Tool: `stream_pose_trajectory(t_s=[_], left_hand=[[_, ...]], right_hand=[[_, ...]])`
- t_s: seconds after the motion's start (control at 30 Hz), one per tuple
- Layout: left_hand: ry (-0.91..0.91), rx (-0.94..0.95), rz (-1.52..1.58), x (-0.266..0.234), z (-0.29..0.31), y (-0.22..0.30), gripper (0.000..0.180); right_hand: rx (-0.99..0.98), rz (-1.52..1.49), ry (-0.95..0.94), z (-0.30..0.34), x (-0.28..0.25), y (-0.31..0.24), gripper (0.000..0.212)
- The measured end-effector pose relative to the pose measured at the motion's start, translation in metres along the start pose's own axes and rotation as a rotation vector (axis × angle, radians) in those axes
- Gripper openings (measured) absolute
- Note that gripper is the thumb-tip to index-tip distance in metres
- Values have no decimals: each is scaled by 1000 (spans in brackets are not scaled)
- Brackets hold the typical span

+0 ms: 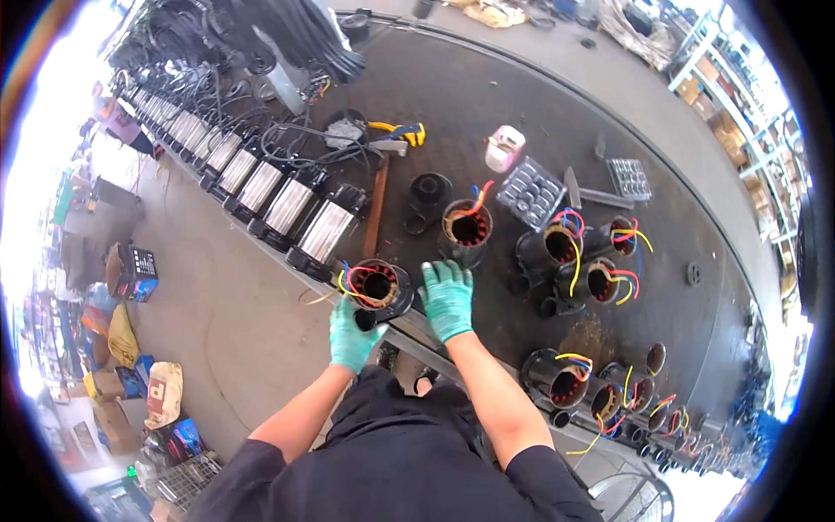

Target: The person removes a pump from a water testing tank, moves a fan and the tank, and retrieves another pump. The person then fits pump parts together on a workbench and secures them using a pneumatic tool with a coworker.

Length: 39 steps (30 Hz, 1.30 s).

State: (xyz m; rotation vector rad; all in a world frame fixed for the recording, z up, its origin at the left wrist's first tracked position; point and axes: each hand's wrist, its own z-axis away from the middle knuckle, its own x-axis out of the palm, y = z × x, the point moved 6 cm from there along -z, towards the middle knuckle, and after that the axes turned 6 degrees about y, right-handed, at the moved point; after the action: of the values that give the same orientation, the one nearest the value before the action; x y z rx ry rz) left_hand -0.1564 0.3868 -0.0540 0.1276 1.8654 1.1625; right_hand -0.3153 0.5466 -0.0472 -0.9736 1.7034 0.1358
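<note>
A black motor housing with copper windings and red, yellow and blue wires stands upright at the table's near edge. My left hand, in a green glove, grips it low on its left side by the short pipe stub; some fingertips are hidden. To the right of the housing, my right hand, also gloved in green, is open with its fingers stretched out. Just beyond those fingertips stands another wound motor housing, with red and blue wires rising from it. A black ringed part sits behind, to its left.
Finished-looking silver-bodied motors line the table's left edge. More wired housings stand on the right. A rusty bar, a yellow-handled tool, a pink-and-white container and a clear tray of round parts lie farther back.
</note>
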Motion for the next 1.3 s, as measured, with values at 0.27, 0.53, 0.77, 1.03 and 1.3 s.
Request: stream_pose_trajectory(t_s=[0.27, 0.53, 0.77, 1.03, 1.3], left_hand=[[26, -177, 124, 67, -68, 59, 80], [132, -199, 65, 111, -112, 85, 75], [-74, -167, 99, 90, -99, 64, 93], [-682, -79, 319, -102, 21, -52, 61], [-56, -1041, -55, -394, 197, -373, 52]], right_hand=[[63, 148, -15, -63, 9, 48, 26], [137, 231, -126, -116, 12, 118, 22], [58, 209, -168, -118, 19, 114, 25], [145, -139, -162, -47, -38, 84, 33], [598, -6, -676, 140, -24, -100, 45]])
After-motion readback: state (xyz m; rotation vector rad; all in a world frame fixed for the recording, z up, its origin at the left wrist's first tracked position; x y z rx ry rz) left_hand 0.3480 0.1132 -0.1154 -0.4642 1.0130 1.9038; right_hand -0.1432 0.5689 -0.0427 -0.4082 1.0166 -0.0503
